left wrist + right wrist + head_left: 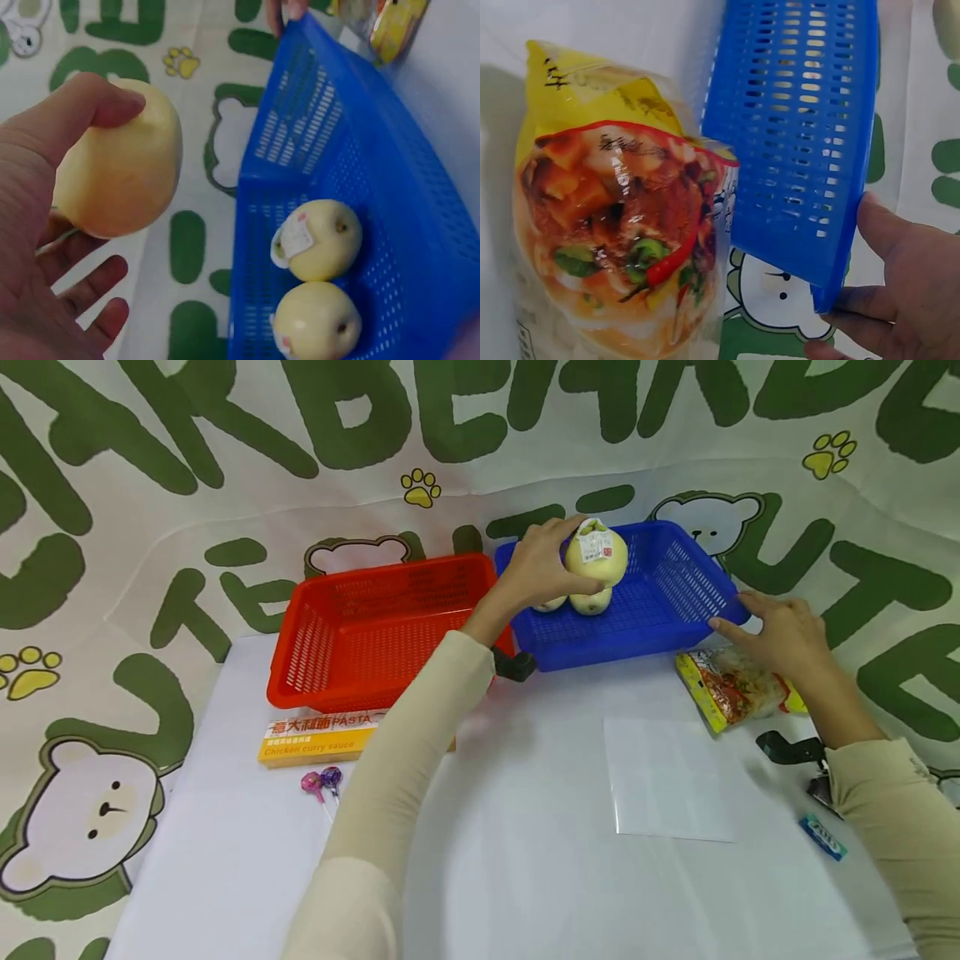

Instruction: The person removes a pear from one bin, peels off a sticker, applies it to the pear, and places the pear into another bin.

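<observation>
My left hand [542, 564] holds a pale yellow, round pear [609, 564] with a white label, raised above the blue basket [615, 653]. The thumb and fingers lie around its sides. In the left wrist view, two similar pears [326, 240] [316, 321] sit side by side at the basket's near end; at least one carries a white label. At the basket's right corner, my right hand [787, 635] pinches the rim between thumb and fingers. A yellow-and-red food bag [622, 232] with a clear part lies just below that corner.
A red basket [382, 693] stands left of the blue one. In front of it lie a pasta box [322, 745] and two lollipops [321, 781]. A clear plastic sheet [667, 785] and a small blue-green packet [822, 837] lie on the white table [525, 877]. Printed cloth hangs behind.
</observation>
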Motion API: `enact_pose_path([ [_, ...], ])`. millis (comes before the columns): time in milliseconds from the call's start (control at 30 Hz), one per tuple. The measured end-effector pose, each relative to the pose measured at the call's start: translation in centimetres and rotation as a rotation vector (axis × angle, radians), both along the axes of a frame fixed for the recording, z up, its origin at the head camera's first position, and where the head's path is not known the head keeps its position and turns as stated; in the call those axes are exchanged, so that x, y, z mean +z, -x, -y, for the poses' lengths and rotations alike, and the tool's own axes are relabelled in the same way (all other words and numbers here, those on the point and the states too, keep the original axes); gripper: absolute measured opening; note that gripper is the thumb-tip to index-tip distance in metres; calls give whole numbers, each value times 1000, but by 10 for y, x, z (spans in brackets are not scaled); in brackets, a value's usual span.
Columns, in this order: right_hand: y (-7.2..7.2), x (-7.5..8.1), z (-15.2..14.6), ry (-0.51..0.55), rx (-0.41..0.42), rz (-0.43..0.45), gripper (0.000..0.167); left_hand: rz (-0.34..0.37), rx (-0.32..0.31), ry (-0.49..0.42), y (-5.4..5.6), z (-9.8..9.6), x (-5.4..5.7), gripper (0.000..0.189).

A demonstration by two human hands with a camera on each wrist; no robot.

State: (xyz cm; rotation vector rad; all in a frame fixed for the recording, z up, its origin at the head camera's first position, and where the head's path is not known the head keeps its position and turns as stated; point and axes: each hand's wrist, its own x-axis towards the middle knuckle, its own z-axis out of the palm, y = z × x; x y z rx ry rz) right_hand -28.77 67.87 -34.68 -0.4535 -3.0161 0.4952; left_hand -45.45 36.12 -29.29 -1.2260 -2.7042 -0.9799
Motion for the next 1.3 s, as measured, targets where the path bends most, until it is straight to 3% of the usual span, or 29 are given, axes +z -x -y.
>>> enact_pose_path([
  [267, -7, -4, 13, -12, -19, -40, 92, -15, 35, 232, 31, -57, -10, 98],
  [433, -22, -13, 27, 16, -29, -9, 94, 32, 53, 340, 36, -85, -33, 95],
  [533, -27, -10, 30, 11, -19, -10, 93, 32, 58, 390, 36, -99, -43, 96],
  [700, -28, -2, 31, 1, 6, -33, 91, 4, 93, 490, 34, -111, -55, 95],
  [833, -26, -4, 34, 0, 30, -21, 93, -7, 127, 593, 33, -109, -73, 89],
  [933, -22, -9, 37, 5, 57, -15, 92, 2, 142, 646, 34, -102, -82, 97],
  [1000, -19, -11, 38, 10, 69, -21, 90, 6, 137, 618, 35, -96, -80, 105],
  [1067, -15, -11, 38, 18, 73, -16, 89, 5, 114, 569, 35, -88, -71, 104],
  [1300, -14, 3, 11, 1, 46, -21, 89, -83, 29, 372, 25, -48, -17, 60],
])
